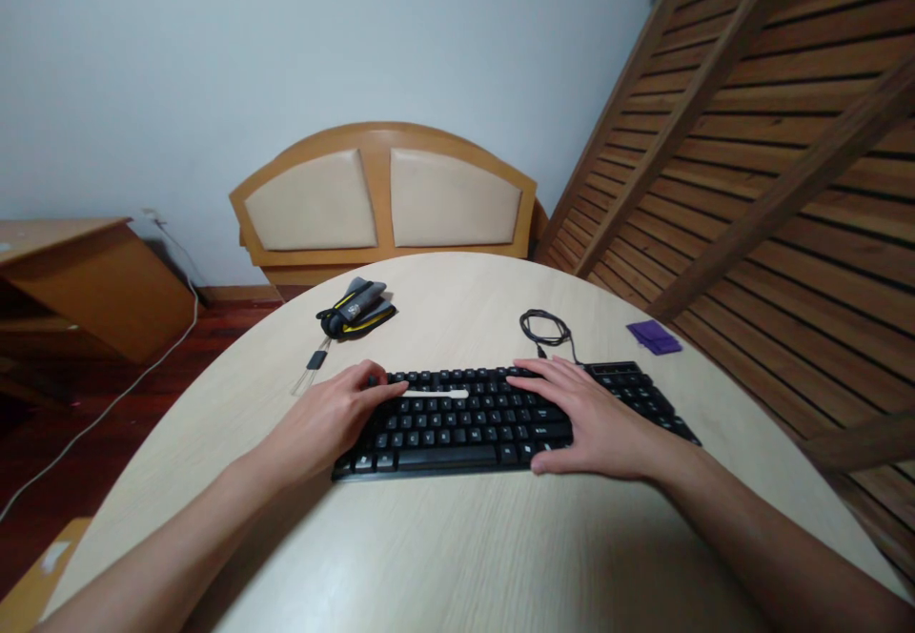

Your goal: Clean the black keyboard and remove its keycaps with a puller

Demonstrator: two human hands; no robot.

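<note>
A black keyboard [447, 438] lies flat across the round table. My left hand [343, 409] is over its left end, thumb and fingers closed on a thin white toothbrush [436, 394]. The brush's head points right and sits over the upper rows of keys, about mid-keyboard; its other end is hidden in my fingers. Spanning the keyboard right of its middle, my right hand [582, 418] grips it, with the thumb at the near edge and spread fingers reaching the far edge. The number keys show to the right of that hand.
Behind the keyboard lie its coiled black cable [547, 328], a folded purple cloth [654, 336] and a grey, black and yellow pouch [357, 309] with a cord. The pale table [429, 557] has a curved edge. A headboard [382, 194] and a slatted wooden panel [729, 137] stand beyond.
</note>
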